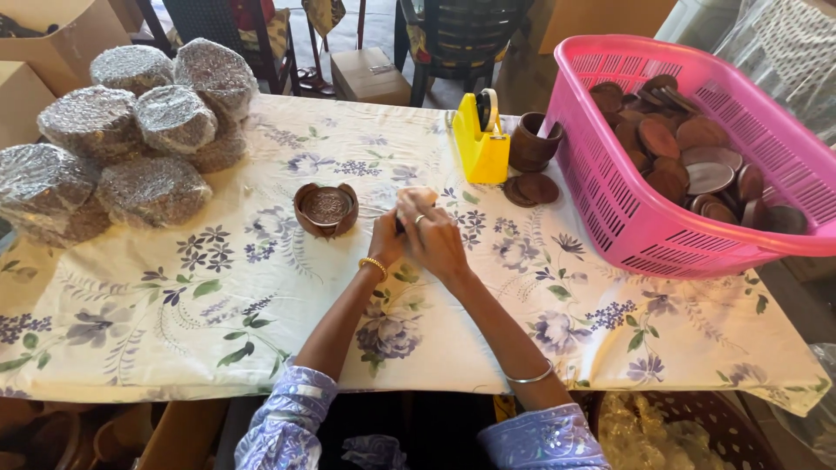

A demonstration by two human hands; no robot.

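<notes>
Both my hands meet at the middle of the table over a floral cloth (174, 305). My right hand (435, 239) covers a small object, and my left hand (387, 239) grips it from the left; only a dark sliver of it shows, so its kind is unclear. A brown wooden holder with round coasters in it (326, 209) stands just left of my hands, untouched. A gold bangle sits on my left wrist, a silver one on my right forearm.
Several bubble-wrapped round bundles (131, 130) are piled at the far left. A yellow tape dispenser (482, 139), a brown wooden cup (531, 142) and loose coasters (531, 188) stand beyond my hands. A pink basket (627, 209) of brown wooden discs fills the right.
</notes>
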